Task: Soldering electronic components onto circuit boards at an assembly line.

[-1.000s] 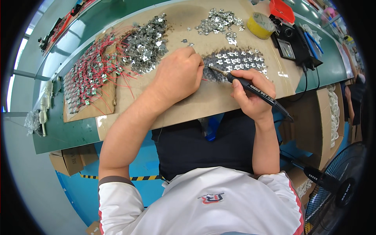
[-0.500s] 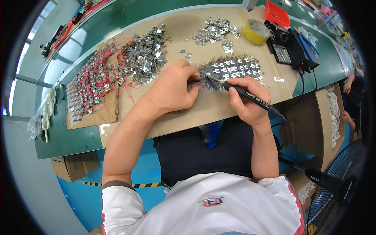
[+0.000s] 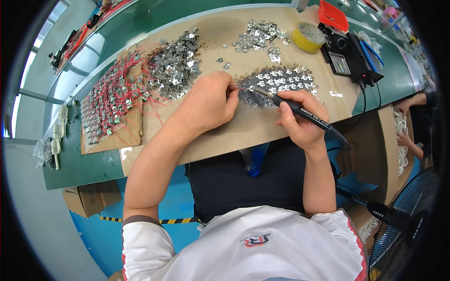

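My right hand [image 3: 305, 122] grips a black soldering iron [image 3: 323, 122] like a pen. Its metal tip points left, at the near-left edge of rows of small shiny metal tabs [image 3: 291, 79] on a dark scorched patch. Closed in a pinch, my left hand [image 3: 211, 100] holds a thin red wire [image 3: 242, 88] whose end reaches towards the iron's tip. Whether wire and tip touch is too small to tell. Beyond my left hand lies a heap of grey metal pieces [image 3: 178, 65]. Small green circuit boards with red wires [image 3: 110, 100] cover a cardboard piece to the left.
Another pile of metal tabs [image 3: 260, 36] lies at the back, beside a yellow tape roll [image 3: 308, 38]. A black soldering station [image 3: 344, 56] and red tray [image 3: 333, 16] stand back right. A fan [image 3: 403, 220] and open carton [image 3: 375, 140] are at right, near another person's hands.
The soldering iron and my right hand have shifted slightly right. More of the red wire shows past my left fingers. The other person's arms at right have moved to the carton.
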Action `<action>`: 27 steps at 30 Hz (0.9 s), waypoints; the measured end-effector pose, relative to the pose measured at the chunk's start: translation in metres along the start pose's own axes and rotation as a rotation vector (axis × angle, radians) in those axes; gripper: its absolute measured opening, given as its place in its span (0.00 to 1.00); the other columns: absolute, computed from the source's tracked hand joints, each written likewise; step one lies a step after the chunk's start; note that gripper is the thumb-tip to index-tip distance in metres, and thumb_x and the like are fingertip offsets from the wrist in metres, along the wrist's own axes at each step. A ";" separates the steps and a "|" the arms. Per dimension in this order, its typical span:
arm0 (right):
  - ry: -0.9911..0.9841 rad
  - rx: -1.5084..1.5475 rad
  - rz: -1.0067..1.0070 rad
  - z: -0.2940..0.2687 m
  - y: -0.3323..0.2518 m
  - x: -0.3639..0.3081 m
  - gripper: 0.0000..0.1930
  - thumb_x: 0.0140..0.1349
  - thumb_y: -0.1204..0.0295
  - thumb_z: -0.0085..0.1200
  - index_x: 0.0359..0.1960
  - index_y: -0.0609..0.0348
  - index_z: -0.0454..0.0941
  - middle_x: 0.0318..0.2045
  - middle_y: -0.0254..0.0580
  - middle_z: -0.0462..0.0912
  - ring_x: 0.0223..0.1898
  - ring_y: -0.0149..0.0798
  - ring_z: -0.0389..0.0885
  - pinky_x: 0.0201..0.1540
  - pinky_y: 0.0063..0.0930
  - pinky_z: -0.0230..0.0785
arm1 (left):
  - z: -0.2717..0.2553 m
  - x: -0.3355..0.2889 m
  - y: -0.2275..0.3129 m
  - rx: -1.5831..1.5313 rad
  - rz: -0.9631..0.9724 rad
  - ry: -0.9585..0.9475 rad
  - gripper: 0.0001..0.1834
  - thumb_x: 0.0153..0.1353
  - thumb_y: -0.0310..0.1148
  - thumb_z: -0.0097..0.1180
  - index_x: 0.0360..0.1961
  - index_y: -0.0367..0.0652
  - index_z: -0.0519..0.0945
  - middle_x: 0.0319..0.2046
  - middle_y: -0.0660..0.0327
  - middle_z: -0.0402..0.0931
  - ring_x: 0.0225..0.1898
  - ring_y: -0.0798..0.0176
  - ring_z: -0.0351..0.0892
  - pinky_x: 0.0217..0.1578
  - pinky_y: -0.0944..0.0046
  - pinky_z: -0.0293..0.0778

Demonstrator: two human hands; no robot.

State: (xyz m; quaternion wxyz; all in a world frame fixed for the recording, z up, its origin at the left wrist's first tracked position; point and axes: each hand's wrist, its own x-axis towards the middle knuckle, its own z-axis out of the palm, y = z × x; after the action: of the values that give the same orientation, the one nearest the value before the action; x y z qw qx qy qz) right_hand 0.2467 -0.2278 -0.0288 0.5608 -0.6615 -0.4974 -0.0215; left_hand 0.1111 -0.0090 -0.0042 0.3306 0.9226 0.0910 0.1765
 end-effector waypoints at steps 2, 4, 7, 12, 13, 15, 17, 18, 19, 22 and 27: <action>-0.012 0.004 0.001 0.000 -0.002 0.002 0.09 0.66 0.81 0.61 0.47 0.70 0.85 0.32 0.42 0.85 0.26 0.28 0.86 0.26 0.20 0.79 | 0.004 0.000 -0.002 0.069 0.019 0.025 0.06 0.61 0.27 0.63 0.33 0.33 0.83 0.34 0.45 0.81 0.38 0.38 0.84 0.41 0.46 0.80; -0.043 -0.035 0.011 0.000 -0.004 0.004 0.09 0.65 0.82 0.61 0.46 0.70 0.86 0.31 0.41 0.85 0.26 0.28 0.86 0.26 0.19 0.76 | 0.007 0.000 -0.005 0.103 0.042 0.053 0.06 0.62 0.27 0.64 0.34 0.34 0.83 0.34 0.47 0.81 0.36 0.43 0.84 0.39 0.49 0.80; -0.027 -0.041 -0.040 0.001 -0.003 0.004 0.09 0.65 0.82 0.61 0.45 0.69 0.86 0.31 0.40 0.84 0.25 0.28 0.85 0.25 0.19 0.75 | 0.009 -0.001 -0.004 0.149 0.059 0.078 0.05 0.63 0.27 0.66 0.35 0.35 0.84 0.34 0.50 0.81 0.35 0.46 0.83 0.39 0.51 0.79; -0.030 -0.038 -0.013 0.000 -0.002 0.004 0.09 0.65 0.83 0.61 0.46 0.69 0.86 0.31 0.40 0.84 0.25 0.28 0.85 0.25 0.18 0.75 | 0.012 -0.001 -0.002 0.217 0.091 0.097 0.06 0.64 0.28 0.66 0.36 0.35 0.84 0.36 0.50 0.81 0.37 0.43 0.83 0.40 0.49 0.80; -0.029 -0.041 -0.012 0.000 -0.002 0.004 0.10 0.65 0.83 0.61 0.46 0.69 0.86 0.31 0.40 0.84 0.25 0.28 0.85 0.25 0.18 0.76 | 0.011 0.000 -0.001 0.225 0.083 0.075 0.06 0.65 0.29 0.64 0.36 0.35 0.84 0.37 0.48 0.81 0.38 0.41 0.84 0.41 0.47 0.80; -0.037 -0.038 -0.003 0.000 -0.002 0.004 0.10 0.65 0.83 0.61 0.46 0.70 0.86 0.31 0.41 0.84 0.25 0.28 0.85 0.25 0.18 0.76 | 0.011 0.000 -0.001 0.233 0.075 0.051 0.07 0.65 0.29 0.62 0.36 0.34 0.83 0.37 0.47 0.81 0.39 0.39 0.84 0.41 0.45 0.81; -0.044 -0.037 0.005 -0.001 -0.002 0.003 0.10 0.65 0.83 0.60 0.47 0.70 0.86 0.32 0.41 0.84 0.26 0.27 0.85 0.26 0.18 0.77 | 0.011 0.000 -0.002 0.226 0.104 0.071 0.07 0.65 0.30 0.63 0.36 0.34 0.84 0.37 0.47 0.81 0.38 0.39 0.84 0.41 0.45 0.82; -0.046 -0.035 0.005 -0.001 -0.002 0.003 0.10 0.65 0.83 0.60 0.47 0.70 0.86 0.32 0.41 0.84 0.26 0.27 0.85 0.26 0.18 0.77 | 0.011 0.000 -0.002 0.226 0.103 0.071 0.07 0.65 0.30 0.63 0.36 0.34 0.84 0.37 0.47 0.81 0.38 0.39 0.84 0.41 0.45 0.82; -0.047 -0.034 0.005 -0.001 -0.001 0.003 0.10 0.65 0.83 0.60 0.47 0.70 0.86 0.33 0.41 0.84 0.26 0.27 0.86 0.26 0.18 0.78 | 0.011 0.000 -0.002 0.225 0.097 0.072 0.07 0.65 0.30 0.63 0.36 0.35 0.84 0.37 0.47 0.81 0.38 0.39 0.84 0.41 0.45 0.82; -0.045 -0.018 0.023 0.000 -0.001 0.003 0.10 0.65 0.83 0.60 0.47 0.70 0.86 0.33 0.41 0.84 0.26 0.27 0.86 0.27 0.18 0.79 | 0.012 0.000 -0.001 0.229 0.099 0.075 0.07 0.65 0.30 0.63 0.35 0.35 0.84 0.37 0.47 0.81 0.38 0.39 0.84 0.41 0.45 0.82; -0.050 -0.020 0.007 -0.001 0.000 0.003 0.10 0.65 0.84 0.60 0.47 0.70 0.85 0.33 0.42 0.84 0.26 0.28 0.86 0.27 0.18 0.79 | 0.012 0.000 0.001 0.247 0.107 0.065 0.07 0.65 0.30 0.63 0.35 0.35 0.84 0.37 0.47 0.81 0.38 0.40 0.84 0.40 0.45 0.82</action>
State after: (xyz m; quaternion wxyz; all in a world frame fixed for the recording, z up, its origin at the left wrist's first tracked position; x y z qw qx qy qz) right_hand 0.2483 -0.2267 -0.0265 0.5416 -0.6692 -0.5088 -0.0081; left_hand 0.1157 -0.0165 -0.0119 0.2017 0.9536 0.0733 0.2110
